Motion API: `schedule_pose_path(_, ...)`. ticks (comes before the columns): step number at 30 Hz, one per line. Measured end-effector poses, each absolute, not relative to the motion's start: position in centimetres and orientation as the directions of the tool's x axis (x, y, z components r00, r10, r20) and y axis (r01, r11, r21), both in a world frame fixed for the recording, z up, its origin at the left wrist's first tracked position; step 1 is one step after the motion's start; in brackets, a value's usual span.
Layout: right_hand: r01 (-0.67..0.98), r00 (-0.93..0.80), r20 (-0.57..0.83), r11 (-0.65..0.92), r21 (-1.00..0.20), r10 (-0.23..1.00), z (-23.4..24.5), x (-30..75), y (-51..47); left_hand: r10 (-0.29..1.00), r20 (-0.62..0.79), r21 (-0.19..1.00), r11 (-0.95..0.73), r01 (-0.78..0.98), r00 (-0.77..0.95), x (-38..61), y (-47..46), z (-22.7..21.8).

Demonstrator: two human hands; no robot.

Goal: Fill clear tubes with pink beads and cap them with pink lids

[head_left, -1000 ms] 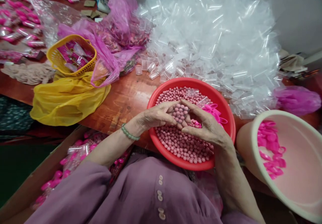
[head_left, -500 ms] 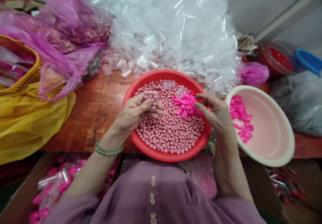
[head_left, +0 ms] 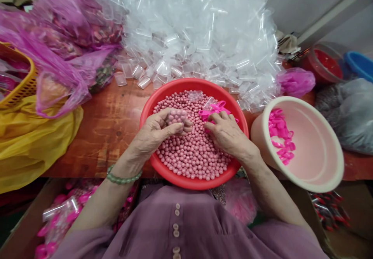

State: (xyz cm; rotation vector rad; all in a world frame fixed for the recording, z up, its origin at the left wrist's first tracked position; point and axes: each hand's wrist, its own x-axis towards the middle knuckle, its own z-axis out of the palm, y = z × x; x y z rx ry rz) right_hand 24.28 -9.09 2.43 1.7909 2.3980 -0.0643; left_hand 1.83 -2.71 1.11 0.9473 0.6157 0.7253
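Observation:
My left hand (head_left: 157,132) holds a small clear plastic case (head_left: 177,115) filled with pink beads, gripped between thumb and fingers. It hovers over the left side of a red basin (head_left: 242,129), which is full of loose pink beads (head_left: 189,156). A pile of bright pink plastic pieces (head_left: 205,113) rests on the beads at the right. Over that pile my right hand (head_left: 227,132) is bent down, fingers curled and touching it. Its fingertips are partly hidden, so what they grip cannot be seen. Two small clear cases (head_left: 194,95) lie on the beads at the back.
Behind the basin rises a large heap of clear plastic cases (head_left: 186,30). To the right stands a cream tub (head_left: 317,146) with more pink pieces. Pink bags (head_left: 61,30), a yellow basket (head_left: 25,86) and a yellow bag (head_left: 35,142) occupy the left. An open box (head_left: 26,220) sits below.
My right hand has moved left and down onto the pink pieces, from their right side. My left hand still holds the bead-filled case, now turned to face up more.

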Motion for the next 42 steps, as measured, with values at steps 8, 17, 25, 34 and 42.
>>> schedule_pose_path(8, 0.76, -0.027, 0.34, 0.24, -0.604, 0.94, 2.7, 25.9, -9.0, 0.651, -0.243, 0.795, 0.558, -0.236, 0.719, 1.7, -2.6, 1.0)
schedule_pose_path(17, 0.516, -0.154, 0.57, 0.558, -0.65, 0.807, 2.3, 19.6, -10.2, 0.582, -0.314, 0.61, 0.729, -0.31, 0.751, 3.1, -3.6, 1.0)
schedule_pose_path(25, 0.531, 0.133, 0.425, 0.297, -0.794, 0.896, 2.2, 18.7, -11.3, 0.74, -0.318, 0.706, 0.602, -0.373, 0.593, 3.7, -4.1, 0.8)
schedule_pose_path(34, 0.893, -0.091, 0.609, 0.335, -0.3, 0.788, 1.0, 17.6, -10.5, 0.788, -0.169, 0.816, 0.449, -0.365, 0.593, 3.8, -3.8, 0.3)
schedule_pose_path(42, 0.884, -0.252, 0.425, 0.386, -0.265, 0.87, 2.2, 17.4, -10.6, 0.688, -0.172, 0.69, 0.595, -0.412, 0.705, 2.7, -3.3, -0.1)
